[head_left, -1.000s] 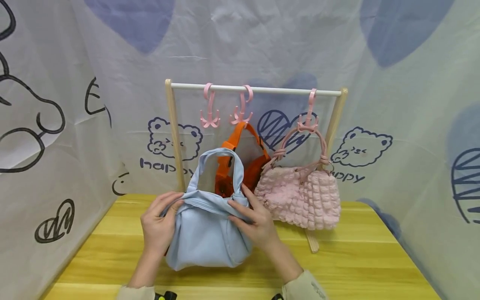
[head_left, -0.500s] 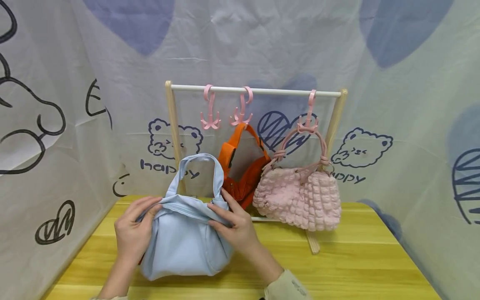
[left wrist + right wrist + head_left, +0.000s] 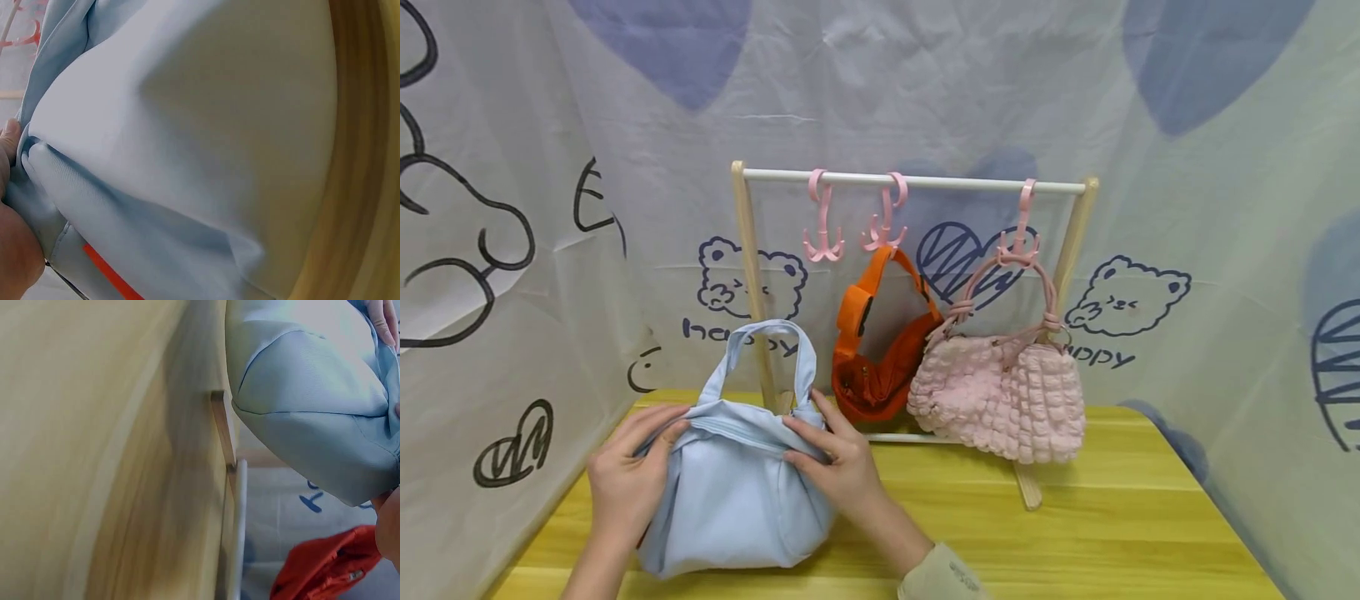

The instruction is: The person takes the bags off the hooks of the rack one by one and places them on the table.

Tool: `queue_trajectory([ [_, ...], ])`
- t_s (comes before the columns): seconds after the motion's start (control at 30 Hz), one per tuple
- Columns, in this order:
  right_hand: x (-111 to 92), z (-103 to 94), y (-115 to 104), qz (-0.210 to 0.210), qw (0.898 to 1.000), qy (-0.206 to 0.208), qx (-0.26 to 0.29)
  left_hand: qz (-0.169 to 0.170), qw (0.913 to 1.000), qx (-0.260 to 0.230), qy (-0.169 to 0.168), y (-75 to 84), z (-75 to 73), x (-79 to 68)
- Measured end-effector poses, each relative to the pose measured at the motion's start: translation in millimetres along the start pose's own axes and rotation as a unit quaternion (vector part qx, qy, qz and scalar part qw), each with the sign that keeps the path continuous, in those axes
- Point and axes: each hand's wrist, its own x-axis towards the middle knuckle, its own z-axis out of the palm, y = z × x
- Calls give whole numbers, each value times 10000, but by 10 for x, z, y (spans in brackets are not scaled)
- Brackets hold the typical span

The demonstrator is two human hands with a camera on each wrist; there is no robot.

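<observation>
A light blue handbag (image 3: 737,492) with an upright loop handle stands in front of the rack's left side in the head view. My left hand (image 3: 628,475) pinches its top edge at the left corner, thumb in front. At the right corner, by the handle's knot, my right hand (image 3: 842,467) grips the same edge with thumb and fingers. Along the top runs a zipper between the two hands. The left wrist view is filled by the bag's front panel (image 3: 187,125), with a red strip (image 3: 112,275) beside it. In the right wrist view the bag's end (image 3: 312,419) hangs close over the table.
A wooden rack with a white bar (image 3: 955,181) stands on the yellow wood-grain table (image 3: 1112,517). An orange bag (image 3: 880,375) and a pink puffy bag (image 3: 1000,400) hang from pink hooks. Another pink hook (image 3: 824,229) at the left bears nothing. Printed cloth (image 3: 1225,208) surrounds the table.
Both hands have moved left and a little toward the person, carrying the light blue handbag with them. More of the orange bag shows now. The grip looks the same.
</observation>
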Motion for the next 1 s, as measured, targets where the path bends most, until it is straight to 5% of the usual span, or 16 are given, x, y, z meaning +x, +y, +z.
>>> queue_trajectory([
  [0.3, -18, 265, -66, 336, 9992, -62, 190, 116, 9998, 131, -22, -64, -235, -4],
  [0.6, -45, 563, -148, 1400, 9863, -444, 749, 547, 9974, 471, -80, -233, -502, 64],
  [0.8, -56, 746, -157, 1664, 9813, -607, 749, -37, 9949, 984, -234, -386, -650, 109],
  [1.0, -43, 850, -170, 2372, 9625, -1101, 726, -513, 9880, 1350, -541, -565, -727, 148],
])
